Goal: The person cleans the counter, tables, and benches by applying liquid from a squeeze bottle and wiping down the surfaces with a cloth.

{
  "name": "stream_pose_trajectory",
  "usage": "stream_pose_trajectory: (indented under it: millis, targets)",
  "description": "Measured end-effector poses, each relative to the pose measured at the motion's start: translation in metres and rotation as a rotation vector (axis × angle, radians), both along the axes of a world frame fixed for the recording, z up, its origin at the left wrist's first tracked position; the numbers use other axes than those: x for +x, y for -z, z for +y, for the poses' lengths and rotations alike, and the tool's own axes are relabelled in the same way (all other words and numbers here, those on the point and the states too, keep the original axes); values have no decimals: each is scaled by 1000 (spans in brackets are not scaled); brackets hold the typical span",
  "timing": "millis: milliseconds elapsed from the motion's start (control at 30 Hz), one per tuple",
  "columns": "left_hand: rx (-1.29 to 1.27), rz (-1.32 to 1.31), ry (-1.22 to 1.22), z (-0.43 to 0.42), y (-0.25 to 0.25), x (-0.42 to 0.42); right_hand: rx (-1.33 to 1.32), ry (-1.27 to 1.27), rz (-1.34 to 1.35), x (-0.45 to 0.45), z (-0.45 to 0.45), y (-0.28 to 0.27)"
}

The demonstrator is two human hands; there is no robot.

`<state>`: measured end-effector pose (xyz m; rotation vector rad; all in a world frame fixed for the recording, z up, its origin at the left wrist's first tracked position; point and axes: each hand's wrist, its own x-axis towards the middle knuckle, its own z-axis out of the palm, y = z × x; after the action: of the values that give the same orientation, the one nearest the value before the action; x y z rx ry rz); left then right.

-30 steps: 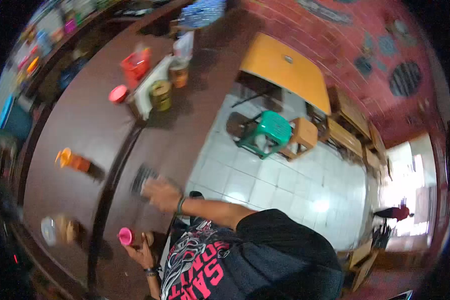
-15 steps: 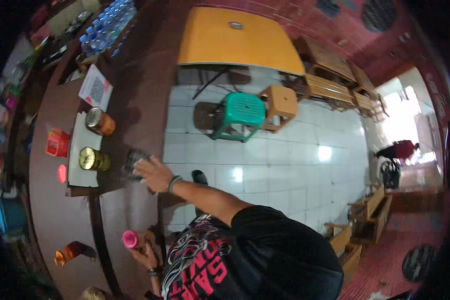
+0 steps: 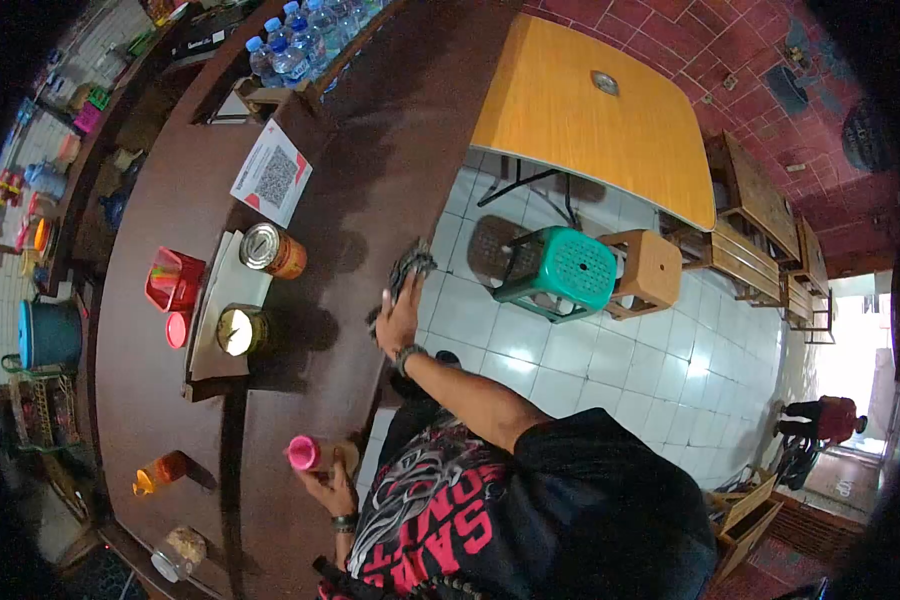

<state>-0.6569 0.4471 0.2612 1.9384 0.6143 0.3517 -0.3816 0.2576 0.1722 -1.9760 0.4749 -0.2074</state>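
The left hand point(image 3: 335, 488), its grip wrapped around the pink-lidded jar point(image 3: 307, 453), is by the table's point(image 3: 170, 390) near edge, and the right hand point(image 3: 400, 322) lies over the cloth point(image 3: 410, 260) at that edge, though whether its fingers pinch it cannot be told, with an orange bottle point(image 3: 162, 472) nearer the far edge.
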Motion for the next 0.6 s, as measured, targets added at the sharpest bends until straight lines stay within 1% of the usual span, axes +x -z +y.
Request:
stream_pose_trajectory:
  millis: [33, 67, 133, 167, 200, 233, 333, 400, 433, 500, 533, 600]
  targets:
    - [-34, 3, 6, 3, 7, 2, -1, 5, 7, -26, 12, 4]
    - [20, 27, 48, 4, 4, 14, 0, -11, 20, -45, 21, 7]
    - [46, -14, 85, -7, -12, 55, -4, -22, 3, -29, 22, 0]
    - [78, -32, 119, -12, -16, 70, -33, -32, 50, -21, 15, -6]
    - [-109, -37, 148, -6, -7, 82, -61, -45, 104, -14, 8, -10]
    - [-109, -38, 144, -10, -13, 96, -61, -49, 104, -3, -1, -11]
    - [-135, 1, 185, -13, -23, 131, -25, -46, 181, 55, -31, -14]
    - [-70, -70, 194, -17, -16, 146, -130, -36, 173, 99, -56, -21]
    - [-68, -67, 188, -20, -12, 154, -128, -41, 175, 125, -70, -16]
    - [-83, -67, 213, -28, -4, 169, -434, 58, -69, 178, -101, -1]
    - [-82, -64, 212, -35, 0, 176, -432, 56, -66, 208, -120, -1]
    - [29, -59, 201, -52, 8, 194, -499, -12, 82, 272, -162, -12]
